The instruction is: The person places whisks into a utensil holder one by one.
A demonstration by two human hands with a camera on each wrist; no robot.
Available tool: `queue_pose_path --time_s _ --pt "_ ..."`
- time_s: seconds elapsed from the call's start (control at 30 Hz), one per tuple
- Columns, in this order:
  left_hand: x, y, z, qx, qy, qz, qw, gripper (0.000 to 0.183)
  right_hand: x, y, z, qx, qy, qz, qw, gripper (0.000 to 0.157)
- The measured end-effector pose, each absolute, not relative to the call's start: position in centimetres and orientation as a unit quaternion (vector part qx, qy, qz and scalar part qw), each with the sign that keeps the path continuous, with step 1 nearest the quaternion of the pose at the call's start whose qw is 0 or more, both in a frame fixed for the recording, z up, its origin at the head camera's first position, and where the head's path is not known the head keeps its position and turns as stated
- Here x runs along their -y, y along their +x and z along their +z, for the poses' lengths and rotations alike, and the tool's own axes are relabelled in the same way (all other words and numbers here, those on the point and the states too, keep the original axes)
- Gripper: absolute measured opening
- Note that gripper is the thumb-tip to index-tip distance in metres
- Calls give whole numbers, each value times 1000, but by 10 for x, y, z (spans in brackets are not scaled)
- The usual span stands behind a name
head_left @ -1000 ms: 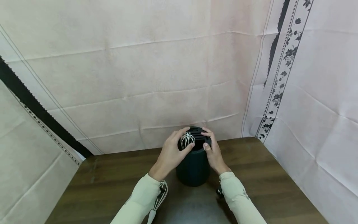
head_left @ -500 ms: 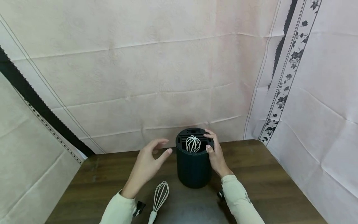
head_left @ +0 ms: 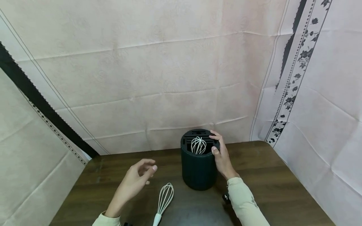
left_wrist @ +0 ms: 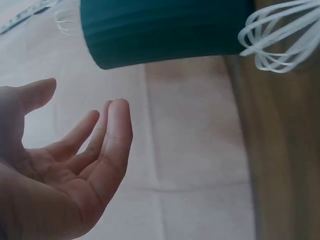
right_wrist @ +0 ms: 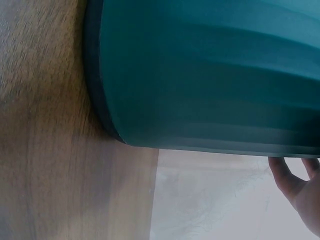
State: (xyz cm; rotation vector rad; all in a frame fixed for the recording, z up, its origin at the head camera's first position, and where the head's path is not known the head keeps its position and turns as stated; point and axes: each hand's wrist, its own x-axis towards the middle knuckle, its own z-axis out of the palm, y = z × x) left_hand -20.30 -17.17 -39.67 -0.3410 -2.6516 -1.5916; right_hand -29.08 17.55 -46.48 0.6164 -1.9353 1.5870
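Note:
A dark green cylindrical utensil holder point(head_left: 199, 172) with a slotted black top stands upright near the table's back edge. Inside it is a white whisk point(head_left: 198, 145), wires upward, its handle hidden. My right hand point(head_left: 223, 158) grips the holder's rim on the right side; the right wrist view shows only part of that hand point(right_wrist: 300, 187) beside the green wall point(right_wrist: 210, 85). To the left, my left hand point(head_left: 135, 179) hovers with loosely bent fingers and nothing between them. A second white whisk point(head_left: 165, 201) lies on the table between the left hand and the holder, its handle toward me.
The brown wooden table point(head_left: 271, 188) has its back edge close to a pale cloth wall point(head_left: 158, 78). Another cloth panel point(head_left: 333, 94) with a floral strip hangs at the right. A dark strip point(head_left: 48, 103) runs down at the left.
My left hand has let go of the holder's rim and moved left and toward me, uncovering the whisk on the table. The right hand stays on the rim.

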Motion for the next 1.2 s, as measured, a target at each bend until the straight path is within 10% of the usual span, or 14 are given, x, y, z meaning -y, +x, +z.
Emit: queue_pose_path --time_s 0.7,1.2 --pt "188 -197 -473 842 -124 -494 -178 65 -176 -287 -464 733 225 580 276 54" --pt "164 -203 -497 882 -86 -441 -145 57 -176 -287 -462 732 224 581 275 54"
